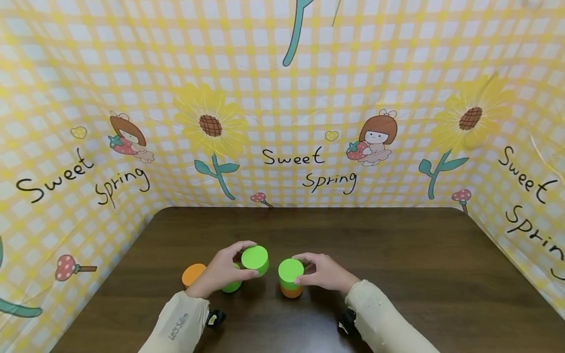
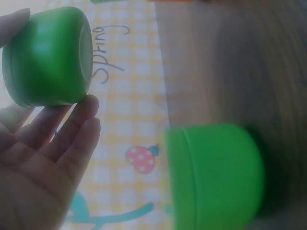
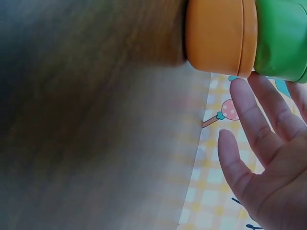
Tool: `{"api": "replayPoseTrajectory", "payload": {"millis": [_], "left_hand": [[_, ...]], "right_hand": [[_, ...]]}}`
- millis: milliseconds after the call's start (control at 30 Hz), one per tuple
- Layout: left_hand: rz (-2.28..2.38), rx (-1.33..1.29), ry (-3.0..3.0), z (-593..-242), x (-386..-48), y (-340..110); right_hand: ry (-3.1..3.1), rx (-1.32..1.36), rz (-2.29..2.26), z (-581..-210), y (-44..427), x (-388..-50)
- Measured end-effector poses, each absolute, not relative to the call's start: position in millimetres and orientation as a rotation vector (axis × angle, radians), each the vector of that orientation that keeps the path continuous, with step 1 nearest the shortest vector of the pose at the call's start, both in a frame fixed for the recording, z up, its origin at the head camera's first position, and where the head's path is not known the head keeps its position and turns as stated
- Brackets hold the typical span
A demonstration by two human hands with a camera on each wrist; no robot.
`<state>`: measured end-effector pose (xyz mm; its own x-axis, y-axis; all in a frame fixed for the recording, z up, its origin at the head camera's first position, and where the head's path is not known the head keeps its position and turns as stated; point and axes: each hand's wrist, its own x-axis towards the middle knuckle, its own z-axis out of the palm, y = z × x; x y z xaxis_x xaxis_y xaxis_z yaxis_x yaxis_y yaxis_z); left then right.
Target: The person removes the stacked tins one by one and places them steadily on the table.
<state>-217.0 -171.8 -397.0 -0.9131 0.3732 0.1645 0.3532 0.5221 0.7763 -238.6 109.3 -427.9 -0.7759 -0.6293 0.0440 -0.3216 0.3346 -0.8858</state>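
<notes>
My left hand (image 1: 220, 269) grips a small round green jar (image 1: 255, 259) between thumb and fingers, held above the table. In the left wrist view, the same green jar (image 2: 50, 57) shows its flat base turned to the right. A second green jar (image 1: 231, 285) stands on the table, partly behind the left hand. To its left is an orange jar (image 1: 194, 273), partly covered by that hand. My right hand (image 1: 324, 272) pinches another green jar (image 1: 291, 271), which sits on top of an orange jar (image 1: 292, 291). The right wrist view shows this upper green jar (image 3: 283, 40) touching the orange one.
A dark brown wooden table (image 1: 375, 235) lies beneath the hands. Yellow checked cloth (image 1: 287, 98) with printed flowers and lettering rises behind it and along both sides.
</notes>
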Motion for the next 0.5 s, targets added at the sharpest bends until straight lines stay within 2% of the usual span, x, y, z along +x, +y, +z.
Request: {"api": "replayPoseTrajectory", "payload": {"millis": [500], "left_hand": [[1.251,0.625,2.858,-395,-211,-192]], "right_hand": [[2.311,-0.858,-1.417,-429,109,-238]]}}
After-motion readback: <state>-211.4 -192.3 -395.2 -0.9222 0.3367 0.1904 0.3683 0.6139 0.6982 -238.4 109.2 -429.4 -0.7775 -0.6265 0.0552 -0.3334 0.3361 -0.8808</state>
